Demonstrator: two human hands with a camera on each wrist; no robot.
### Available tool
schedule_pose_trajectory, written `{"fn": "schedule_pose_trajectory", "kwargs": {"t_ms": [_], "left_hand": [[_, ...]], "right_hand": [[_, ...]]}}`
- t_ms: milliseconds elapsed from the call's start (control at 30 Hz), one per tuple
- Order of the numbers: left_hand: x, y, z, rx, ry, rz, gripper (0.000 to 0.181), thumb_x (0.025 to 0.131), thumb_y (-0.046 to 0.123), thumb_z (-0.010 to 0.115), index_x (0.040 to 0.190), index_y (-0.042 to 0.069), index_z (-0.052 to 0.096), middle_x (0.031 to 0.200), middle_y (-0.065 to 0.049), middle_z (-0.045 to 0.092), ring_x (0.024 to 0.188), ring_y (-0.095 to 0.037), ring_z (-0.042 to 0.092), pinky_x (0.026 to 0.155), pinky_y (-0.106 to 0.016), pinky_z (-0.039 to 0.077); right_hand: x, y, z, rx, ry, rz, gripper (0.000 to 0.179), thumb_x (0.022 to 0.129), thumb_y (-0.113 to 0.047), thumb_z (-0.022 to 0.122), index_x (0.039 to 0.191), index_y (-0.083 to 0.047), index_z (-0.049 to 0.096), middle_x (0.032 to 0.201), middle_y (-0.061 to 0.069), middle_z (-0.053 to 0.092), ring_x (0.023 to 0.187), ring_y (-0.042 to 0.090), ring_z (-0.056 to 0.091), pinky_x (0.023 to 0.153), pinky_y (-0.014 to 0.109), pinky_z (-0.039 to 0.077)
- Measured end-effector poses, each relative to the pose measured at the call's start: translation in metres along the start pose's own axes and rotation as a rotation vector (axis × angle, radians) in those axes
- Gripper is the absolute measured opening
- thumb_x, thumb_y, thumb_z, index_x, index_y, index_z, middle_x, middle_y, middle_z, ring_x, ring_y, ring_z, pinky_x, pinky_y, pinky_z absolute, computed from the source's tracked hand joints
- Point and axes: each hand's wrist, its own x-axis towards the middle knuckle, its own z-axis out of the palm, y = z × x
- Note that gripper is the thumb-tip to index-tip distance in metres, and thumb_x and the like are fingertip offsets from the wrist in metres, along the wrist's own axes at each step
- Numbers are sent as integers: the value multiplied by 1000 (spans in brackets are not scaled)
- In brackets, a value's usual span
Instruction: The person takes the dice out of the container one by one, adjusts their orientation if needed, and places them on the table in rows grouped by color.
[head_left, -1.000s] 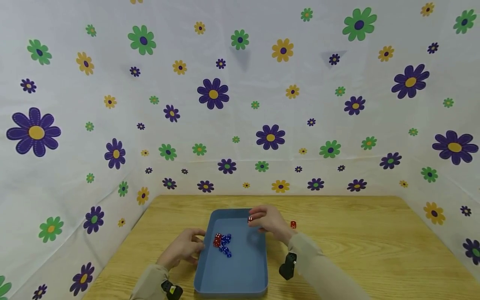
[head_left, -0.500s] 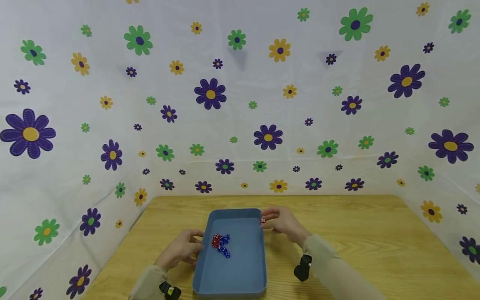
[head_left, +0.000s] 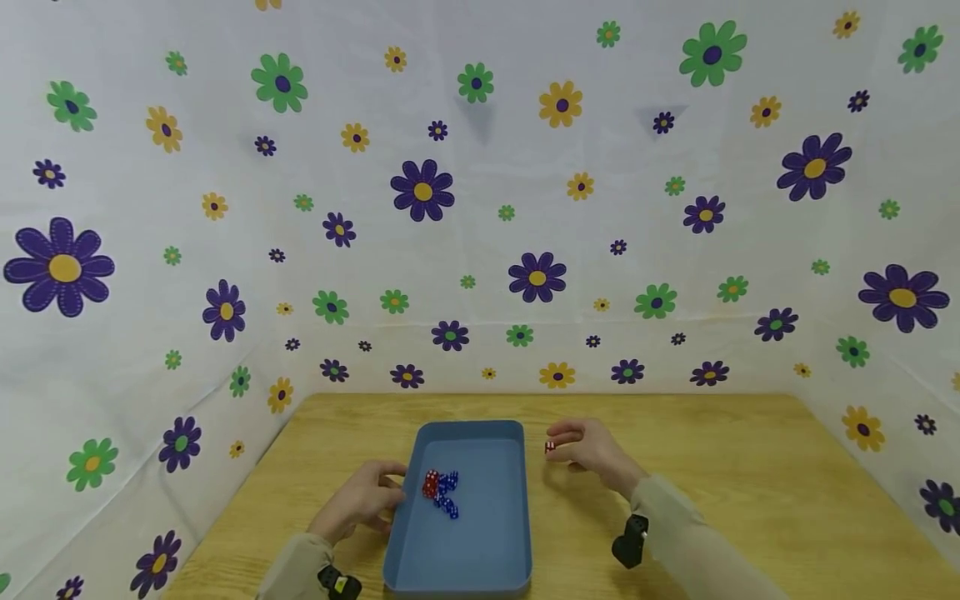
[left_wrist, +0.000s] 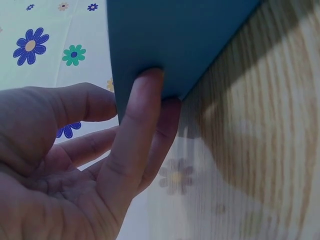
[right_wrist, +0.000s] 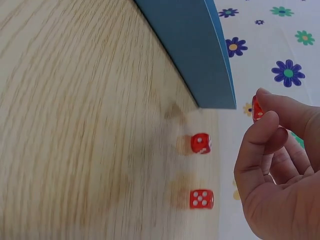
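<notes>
A shallow blue tray (head_left: 491, 533) stands on the wooden table, holding a small cluster of red dice (head_left: 431, 483) and blue dice (head_left: 447, 500) left of its middle. My left hand (head_left: 365, 502) touches the tray's outer left side; in the left wrist view, fingertips (left_wrist: 149, 82) lie against the blue wall. Beyond the tray's right edge, my right hand (head_left: 596, 454) pinches a red die (right_wrist: 257, 108) between thumb and fingertips, above the table. Two other red dice, one nearer the tray (right_wrist: 201, 143) and one farther (right_wrist: 201, 199), rest on the wood; the head view hides them behind the right hand.
The wooden table (head_left: 712, 500) extends to the right of the tray. A white flowered cloth (head_left: 480, 233) walls in the back and both sides. Each wrist wears a black camera, such as the right one (head_left: 630, 542).
My right hand, with the red die pinched in it, has moved right from over the tray's far right corner to beside the tray. My left hand stays at the tray's left side.
</notes>
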Motion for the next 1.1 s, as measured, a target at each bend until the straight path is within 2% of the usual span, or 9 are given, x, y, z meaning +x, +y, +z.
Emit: {"fn": "schedule_pose_trajectory", "kwargs": {"t_ms": [367, 600, 800, 1100], "left_hand": [[2, 1, 2, 19, 11, 2, 46, 90, -1, 57, 135, -3, 51, 102, -16, 65, 82, -22, 63, 59, -38, 60], [1, 0, 3, 2, 13, 11, 48, 88, -3, 56, 135, -4, 51, 101, -17, 65, 80, -23, 64, 56, -39, 59], [0, 2, 3, -3, 10, 2, 49, 88, -2, 55, 136, -4, 50, 100, -17, 64, 81, -24, 63, 57, -38, 59], [1, 3, 2, 15, 14, -8, 48, 88, -2, 56, 136, -3, 50, 101, -17, 63, 81, -24, 62, 58, -38, 60]], "right_hand": [[-3, 7, -29, -21, 48, 9, 41, 86, -7, 73, 124, 3, 61, 115, 16, 68, 87, 19, 67, 75, 41, 57], [-1, 13, -43, -31, 80, 46, 40, 87, -5, 71, 125, 4, 60, 116, 15, 68, 86, 15, 65, 72, 36, 56], [0, 19, -58, -32, 57, 36, 44, 88, -8, 70, 128, 6, 57, 119, 19, 66, 87, 14, 64, 70, 31, 55], [3, 35, -69, -43, 97, 83, 41, 88, -6, 70, 126, 5, 58, 120, 20, 65, 87, 15, 64, 71, 31, 55]]}}
